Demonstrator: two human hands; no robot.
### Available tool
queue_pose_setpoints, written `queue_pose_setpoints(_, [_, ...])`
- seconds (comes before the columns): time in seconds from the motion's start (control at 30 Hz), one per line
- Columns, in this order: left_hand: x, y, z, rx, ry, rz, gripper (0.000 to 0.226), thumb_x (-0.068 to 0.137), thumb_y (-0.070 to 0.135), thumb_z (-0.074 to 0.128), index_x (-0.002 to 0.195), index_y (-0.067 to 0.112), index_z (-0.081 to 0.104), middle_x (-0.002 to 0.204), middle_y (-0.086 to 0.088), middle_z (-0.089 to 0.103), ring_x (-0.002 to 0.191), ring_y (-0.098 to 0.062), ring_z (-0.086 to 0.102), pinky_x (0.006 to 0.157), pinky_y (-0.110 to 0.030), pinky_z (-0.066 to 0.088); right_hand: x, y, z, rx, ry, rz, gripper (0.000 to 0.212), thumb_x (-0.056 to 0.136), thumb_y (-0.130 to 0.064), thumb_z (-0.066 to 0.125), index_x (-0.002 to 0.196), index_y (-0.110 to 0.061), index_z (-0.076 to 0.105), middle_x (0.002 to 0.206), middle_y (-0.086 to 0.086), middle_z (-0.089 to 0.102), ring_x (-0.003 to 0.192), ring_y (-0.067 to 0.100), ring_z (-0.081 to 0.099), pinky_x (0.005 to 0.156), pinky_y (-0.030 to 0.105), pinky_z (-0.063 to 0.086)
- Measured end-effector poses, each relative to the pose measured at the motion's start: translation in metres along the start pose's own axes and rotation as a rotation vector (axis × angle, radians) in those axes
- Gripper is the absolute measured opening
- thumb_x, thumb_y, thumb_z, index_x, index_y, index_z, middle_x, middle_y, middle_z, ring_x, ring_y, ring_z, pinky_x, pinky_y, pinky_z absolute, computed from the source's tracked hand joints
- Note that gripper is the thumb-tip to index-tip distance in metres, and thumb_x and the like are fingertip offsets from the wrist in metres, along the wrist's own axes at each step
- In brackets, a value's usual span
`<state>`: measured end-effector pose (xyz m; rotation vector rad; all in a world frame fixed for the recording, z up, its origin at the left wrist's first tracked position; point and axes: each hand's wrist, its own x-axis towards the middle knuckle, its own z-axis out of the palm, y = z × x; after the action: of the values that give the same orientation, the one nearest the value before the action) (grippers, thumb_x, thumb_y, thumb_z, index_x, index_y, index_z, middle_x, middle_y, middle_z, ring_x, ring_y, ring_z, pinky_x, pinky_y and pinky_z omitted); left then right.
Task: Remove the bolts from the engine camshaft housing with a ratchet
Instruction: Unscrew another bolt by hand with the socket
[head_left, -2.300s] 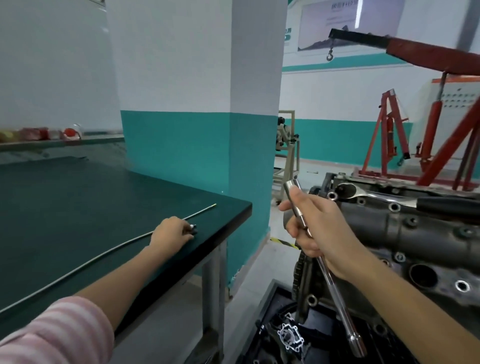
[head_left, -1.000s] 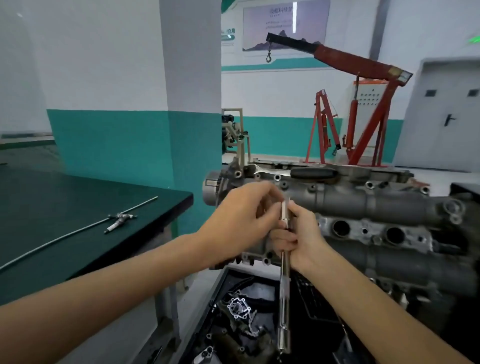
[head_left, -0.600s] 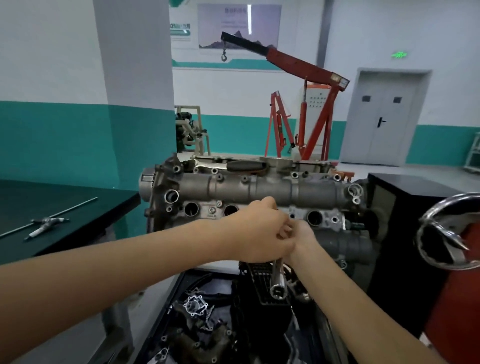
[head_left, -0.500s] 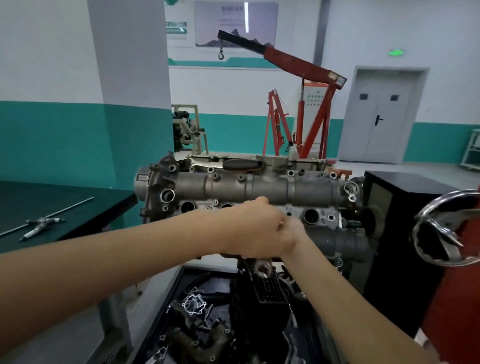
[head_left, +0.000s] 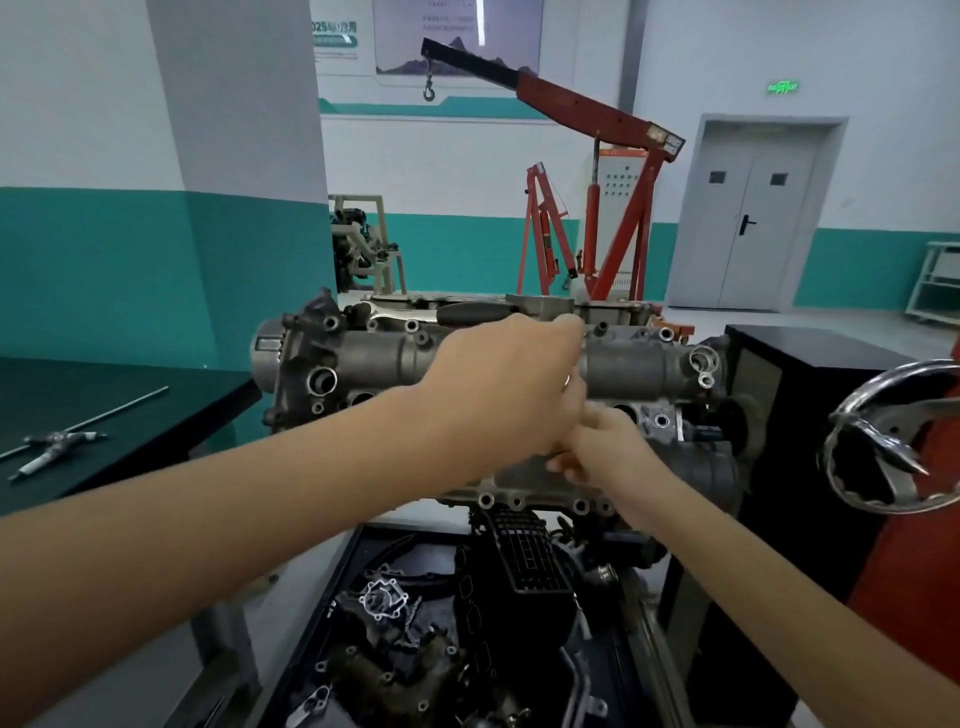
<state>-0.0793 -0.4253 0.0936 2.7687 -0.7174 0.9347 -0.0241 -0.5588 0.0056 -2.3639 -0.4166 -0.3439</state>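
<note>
Lower centre: parts tray (head_left: 415, 649) below engine | centre: right hand (head_left: 605, 452) curled, grasp hidden, cannot tell; left hand (head_left: 509, 384) in front of it, fingers curled over glint of tool, reaching up-right | behind: camshaft housing (head_left: 363, 358), grey cast metal, long axis left-right, bolt bosses along edges | top edge: spare ratchet (head_left: 441, 313) lying lengthwise | left: worktop (head_left: 130, 415).

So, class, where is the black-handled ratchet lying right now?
In the head view, the ratchet lies along the engine's top far edge, just behind the left hand.
</note>
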Motion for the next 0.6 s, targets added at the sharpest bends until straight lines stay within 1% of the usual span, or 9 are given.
queue_pose_setpoints(0.07, [0.010,0.005,0.006,-0.012,0.109,0.013,0.009,0.096,0.029,0.036,0.093,0.021,0.038,0.059,0.008,0.038,0.048,-0.004,0.034,0.043,-0.024,0.019,0.004,0.000,-0.005,-0.081,0.157,-0.028,0.033,0.089,-0.006,0.050,0.067,-0.028,0.040,0.060,-0.010,0.047,0.054,0.000,0.043,0.048,0.011,0.034])
queue_pose_setpoints(0.13, [0.016,0.010,0.019,0.029,0.211,0.051,0.010,0.098,0.029,0.034,0.100,0.019,0.037,0.056,0.007,0.033,0.045,-0.006,0.030,0.043,-0.025,0.016,0.002,0.002,-0.007,-0.241,0.146,-0.216,0.041,0.087,-0.012,0.053,0.062,-0.031,0.027,0.060,-0.014,0.037,0.057,0.000,0.037,0.052,0.016,0.030])
queue_pose_setpoints(0.17, [0.017,0.012,0.020,0.024,0.221,0.052,0.012,0.097,0.028,0.034,0.102,0.018,0.039,0.055,0.007,0.032,0.044,-0.007,0.029,0.043,-0.026,0.015,0.003,0.000,-0.008,-0.300,0.121,-0.285,0.037,0.088,-0.017,0.053,0.062,-0.031,0.030,0.061,-0.014,0.037,0.058,0.002,0.037,0.052,0.016,0.030])
queue_pose_setpoints(0.23, [0.019,0.010,0.022,-0.006,0.236,0.077,0.016,0.096,0.025,0.038,0.104,0.014,0.045,0.051,0.008,0.028,0.041,-0.007,0.027,0.042,-0.024,0.014,0.008,0.000,-0.006,-0.277,0.088,-0.311,0.020,0.087,-0.031,0.051,0.071,-0.019,0.051,0.068,-0.004,0.052,0.066,0.007,0.047,0.055,0.017,0.035])
queue_pose_setpoints(0.27, [0.017,0.008,0.023,-0.024,0.254,0.102,0.016,0.095,0.023,0.041,0.104,0.012,0.048,0.049,0.010,0.026,0.039,-0.007,0.024,0.042,-0.023,0.012,0.009,0.000,-0.004,-0.245,0.098,-0.313,0.026,0.086,-0.036,0.051,0.079,-0.011,0.056,0.074,0.001,0.058,0.071,0.013,0.052,0.059,0.022,0.041])
queue_pose_setpoints(0.33, [0.011,-0.002,0.027,0.004,0.211,0.135,0.017,0.095,0.021,0.041,0.106,0.010,0.048,0.049,0.010,0.024,0.037,-0.010,0.023,0.042,-0.022,0.014,0.013,-0.001,-0.005,-0.225,0.148,-0.325,0.031,0.084,-0.037,0.054,0.087,-0.006,0.057,0.078,0.005,0.061,0.075,0.019,0.056,0.062,0.034,0.044])
queue_pose_setpoints(0.43, [0.004,-0.019,0.050,0.117,0.035,0.113,0.021,0.099,0.025,0.030,0.115,0.014,0.038,0.057,0.006,0.038,0.047,-0.021,0.041,0.045,-0.026,0.023,0.016,0.003,-0.007,-0.261,0.220,-0.364,0.030,0.082,-0.037,0.058,0.096,-0.010,0.054,0.073,-0.001,0.056,0.069,0.017,0.053,0.054,0.030,0.032])
queue_pose_setpoints(0.53, [0.013,-0.018,0.058,0.089,0.117,0.082,0.024,0.101,0.028,0.029,0.115,0.013,0.041,0.058,0.005,0.037,0.049,-0.022,0.039,0.043,-0.026,0.019,0.020,0.010,-0.005,-0.308,0.211,-0.415,0.028,0.083,-0.036,0.062,0.094,-0.012,0.056,0.078,0.001,0.062,0.074,0.019,0.058,0.056,0.030,0.037])
queue_pose_setpoints(0.6, [0.016,-0.016,0.060,0.014,0.180,0.134,0.026,0.100,0.033,0.036,0.109,0.011,0.047,0.053,0.007,0.032,0.046,-0.021,0.036,0.041,-0.025,0.019,0.023,0.011,-0.004,-0.313,0.214,-0.441,0.029,0.083,-0.037,0.063,0.094,-0.010,0.058,0.081,0.005,0.064,0.075,0.022,0.060,0.057,0.031,0.039])
